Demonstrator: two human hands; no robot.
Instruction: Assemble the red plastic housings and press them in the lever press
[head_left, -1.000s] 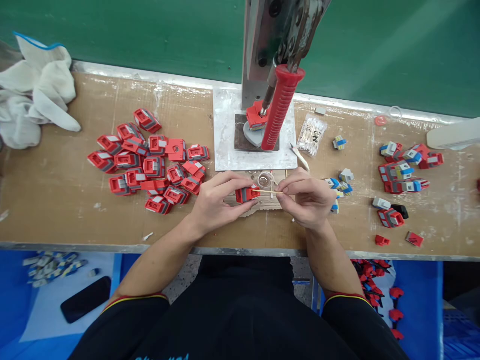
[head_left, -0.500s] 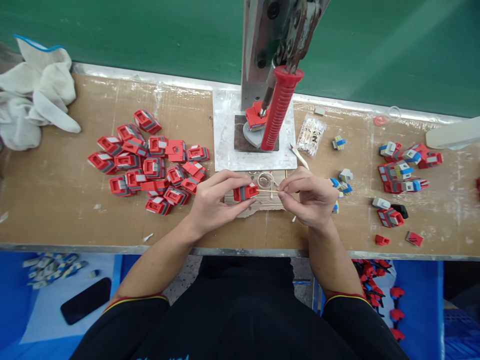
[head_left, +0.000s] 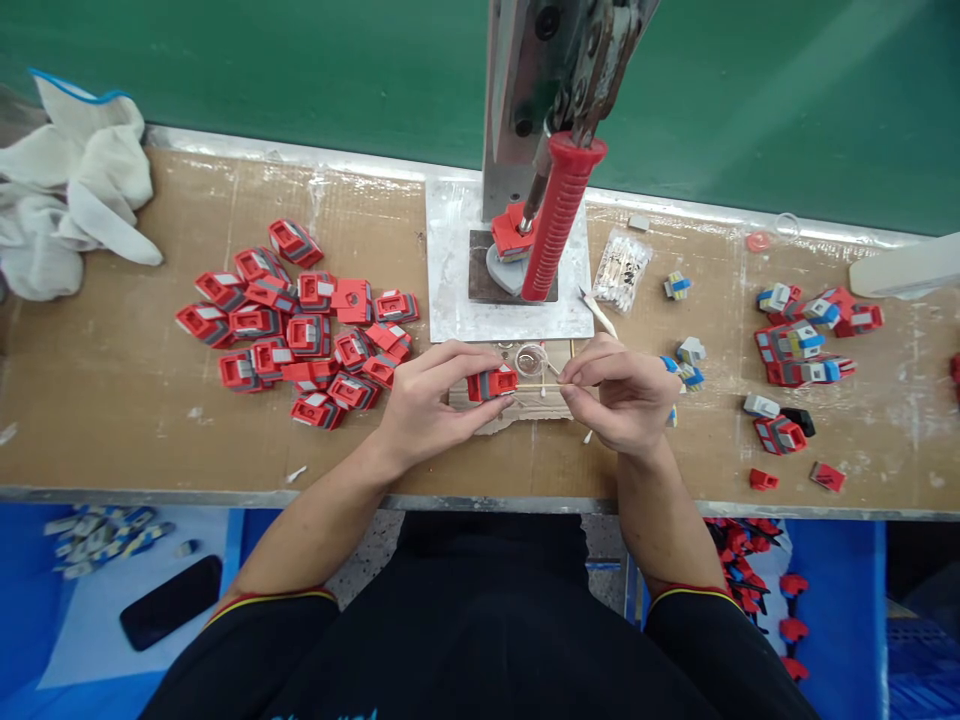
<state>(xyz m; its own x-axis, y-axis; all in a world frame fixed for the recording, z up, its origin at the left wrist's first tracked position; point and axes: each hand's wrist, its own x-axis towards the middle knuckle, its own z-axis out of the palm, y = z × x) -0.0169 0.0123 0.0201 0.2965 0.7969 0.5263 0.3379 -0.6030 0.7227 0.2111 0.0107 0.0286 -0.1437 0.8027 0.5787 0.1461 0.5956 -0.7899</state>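
My left hand (head_left: 439,405) pinches a red and grey toy vehicle part (head_left: 491,383) between thumb and fingers. In my right hand (head_left: 619,393) is a thin stick (head_left: 544,385), gripped between thumb and forefinger; it looks like a cotton swab. Its far end meets the right side of the red part; the very tip is hard to make out. Just beyond the stick sits a small clear round dish (head_left: 531,360). Under both lies a piece of torn cardboard (head_left: 517,412) with another swab on it.
Many red parts (head_left: 307,335) are piled left. A hand press with a red handle (head_left: 564,215) stands behind my hands, a red piece beneath it. Right are bagged cotton swabs (head_left: 622,270), white-blue pieces (head_left: 691,350) and joined parts (head_left: 802,345). White gloves (head_left: 90,180) lie far left.
The stick in my right hand has shifted very slightly, with the hand a touch to the right. My left hand and the red part stay almost where they were.
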